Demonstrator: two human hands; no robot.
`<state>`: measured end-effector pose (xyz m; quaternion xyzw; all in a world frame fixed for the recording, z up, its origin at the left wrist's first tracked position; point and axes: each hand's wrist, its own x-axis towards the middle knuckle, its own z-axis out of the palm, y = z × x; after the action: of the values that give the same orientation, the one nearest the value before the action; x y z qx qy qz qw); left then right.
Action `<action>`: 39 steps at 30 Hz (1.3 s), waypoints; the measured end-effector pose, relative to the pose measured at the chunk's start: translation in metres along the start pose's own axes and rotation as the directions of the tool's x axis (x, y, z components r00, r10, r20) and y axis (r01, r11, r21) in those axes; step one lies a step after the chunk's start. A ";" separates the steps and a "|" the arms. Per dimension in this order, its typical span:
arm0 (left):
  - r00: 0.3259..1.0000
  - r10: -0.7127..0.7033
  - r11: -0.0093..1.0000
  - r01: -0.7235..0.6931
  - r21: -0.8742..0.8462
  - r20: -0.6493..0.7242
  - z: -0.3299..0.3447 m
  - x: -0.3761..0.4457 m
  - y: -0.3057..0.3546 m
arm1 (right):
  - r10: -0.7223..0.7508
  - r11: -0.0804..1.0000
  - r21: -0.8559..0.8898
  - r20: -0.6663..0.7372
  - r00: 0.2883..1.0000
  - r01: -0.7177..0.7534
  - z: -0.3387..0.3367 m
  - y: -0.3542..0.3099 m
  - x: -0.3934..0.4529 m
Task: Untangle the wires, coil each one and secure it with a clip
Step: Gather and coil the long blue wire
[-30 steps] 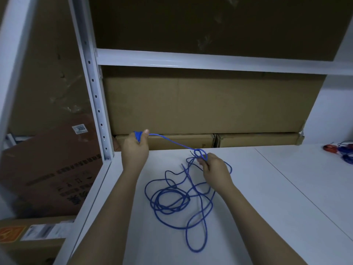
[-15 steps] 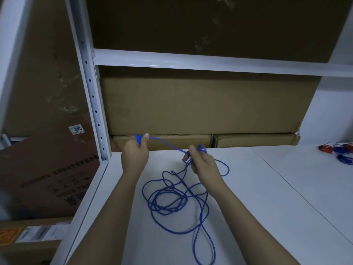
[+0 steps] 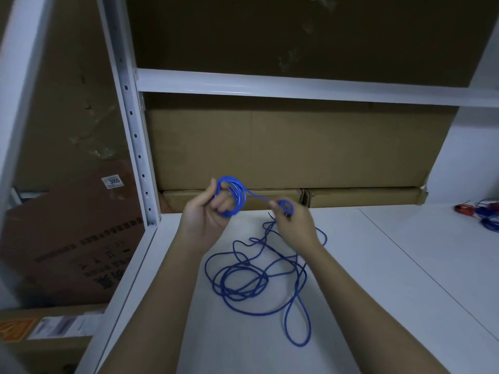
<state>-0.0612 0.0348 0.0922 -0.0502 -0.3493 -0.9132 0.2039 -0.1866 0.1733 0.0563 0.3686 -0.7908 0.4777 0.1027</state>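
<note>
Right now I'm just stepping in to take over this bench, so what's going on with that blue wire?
A person is coiling the blue wire by hand. The left hand holds a small coil of a few loops, and the right hand pinches the next stretch, with a short span running between them. Most of the wire lies in loose, overlapping loops on the white table. No clip is on it yet. More red and blue wires sit at the far right.

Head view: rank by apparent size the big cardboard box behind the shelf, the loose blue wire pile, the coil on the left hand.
1. Big cardboard box
2. Loose blue wire pile on the white shelf
3. Coil on the left hand

The box is farthest yet largest, so the ranking holds.
</note>
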 end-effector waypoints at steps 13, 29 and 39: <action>0.934 0.346 0.134 -0.137 0.981 0.083 -0.013 0.010 -0.034 | -0.059 0.919 0.393 0.227 0.972 -0.036 0.020 -0.026 -0.029; 0.991 0.107 -0.103 -0.071 0.992 0.082 -0.016 0.004 -0.011 | 0.161 0.985 0.043 0.087 0.983 -0.165 -0.033 0.004 0.010; 0.979 0.173 0.124 -0.135 0.983 0.113 0.008 0.005 -0.004 | -0.156 0.962 -0.198 0.161 0.975 0.186 -0.022 0.003 0.024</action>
<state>-0.0675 0.0413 0.0970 0.0729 -0.8506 -0.4361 0.2845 -0.2096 0.1805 0.0778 0.4560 -0.8077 0.3520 0.1252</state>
